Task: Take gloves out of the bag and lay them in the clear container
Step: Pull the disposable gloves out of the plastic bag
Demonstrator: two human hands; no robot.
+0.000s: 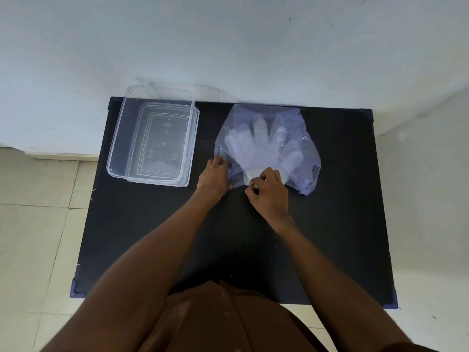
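Observation:
A thin bluish plastic bag (pixel 299 128) lies flat on the black table (pixel 157 224), right of centre. White gloves (pixel 256 143) show through it, fingers pointing away from me. My left hand (pixel 215 177) pinches the bag's near left edge. At the bag's near opening, my right hand (pixel 269 193) is closed on the cuff of the gloves. The clear container (pixel 119 138) stands empty at the table's back left, apart from both hands.
A pale wall runs right behind the table's far edge. Tiled floor lies to the left, and a white surface borders the right side. My brown clothing covers the near edge of the table.

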